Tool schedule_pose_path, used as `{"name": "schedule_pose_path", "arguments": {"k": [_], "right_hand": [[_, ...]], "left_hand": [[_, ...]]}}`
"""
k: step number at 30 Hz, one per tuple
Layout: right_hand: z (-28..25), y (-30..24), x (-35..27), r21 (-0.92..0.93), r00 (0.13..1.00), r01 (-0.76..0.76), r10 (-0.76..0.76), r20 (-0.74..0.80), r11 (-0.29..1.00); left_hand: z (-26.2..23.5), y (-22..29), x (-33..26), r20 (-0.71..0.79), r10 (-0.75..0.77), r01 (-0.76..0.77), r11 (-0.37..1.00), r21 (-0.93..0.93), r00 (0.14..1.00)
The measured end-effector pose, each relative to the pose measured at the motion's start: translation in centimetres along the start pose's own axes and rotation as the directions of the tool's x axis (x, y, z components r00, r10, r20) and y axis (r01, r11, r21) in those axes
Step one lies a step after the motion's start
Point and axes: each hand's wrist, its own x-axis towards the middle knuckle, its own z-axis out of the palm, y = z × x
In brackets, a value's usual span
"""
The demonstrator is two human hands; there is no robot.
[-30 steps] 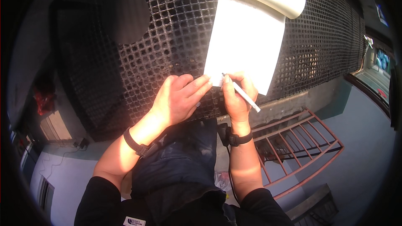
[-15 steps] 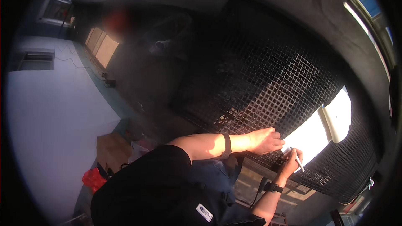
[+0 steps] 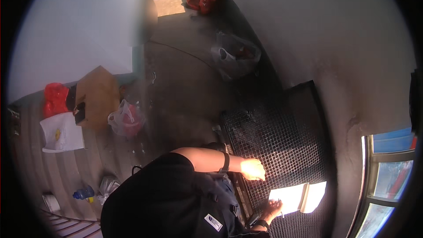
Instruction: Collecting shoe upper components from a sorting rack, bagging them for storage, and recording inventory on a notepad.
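1. A dark floor (image 3: 176, 70) spreads out well to the left of both hands and above them in view.
2. A black mesh counter (image 3: 286, 150) lies under and beyond the hands, its open grid catching patches of strong sunlight.
3. A window (image 3: 392, 180) with several panes stands well to the right of both hands.
4. A brown cardboard box (image 3: 98, 99) sits on the floor, far to the left of the left hand.
5. A clear plastic bag (image 3: 238, 57) rests above the left hand in view, well apart from it.
6. A red plastic bag (image 3: 56, 100) is just beside the box, farther left from the hands.
7. A white paper pad (image 3: 288, 199), its pages bright with glare, lies on the counter just right of the right hand and apart from the left. A folded-over section rises along its far side.
8. The left hand (image 3: 253, 169) is over the near part of the counter, fingers loosely curled; glare hides whether it has hold of anything or touches the mesh.
9. The right hand (image 3: 272, 210) is at the pad's near edge, its fingers closed around a pen.
10. Dark straps circle both wrists, just behind the hands.
11. The white pen (image 3: 283, 214) sticks out from the right hand's fingers; its tip is too small to make out.
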Motion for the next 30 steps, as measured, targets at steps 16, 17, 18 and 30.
{"name": "schedule_pose_path", "arguments": {"k": [16,17,18,30], "right_hand": [[0.5,0.8,-1.1,-0.428,0.926,0.168,0.006,0.376,0.888],[0.8,1.0,-0.8,-0.432,0.922,0.133,0.048,0.384,0.892],[0.1,1.2,-0.1,-0.436,0.922,0.105,0.076,0.379,0.894],[10.8,4.6,-6.2,-0.518,0.946,0.101,0.080,0.315,0.850]], "left_hand": [[4.9,7.9,-47.9,0.068,-0.914,0.901,-0.406,-0.154,-0.400],[6.7,9.0,-48.8,-0.010,-0.897,0.888,-0.436,-0.144,-0.442],[6.8,8.5,-48.7,0.004,-0.908,0.899,-0.416,-0.139,-0.420],[-2.6,-4.7,-44.1,-0.301,-0.949,0.784,0.120,-0.609,-0.089]]}}
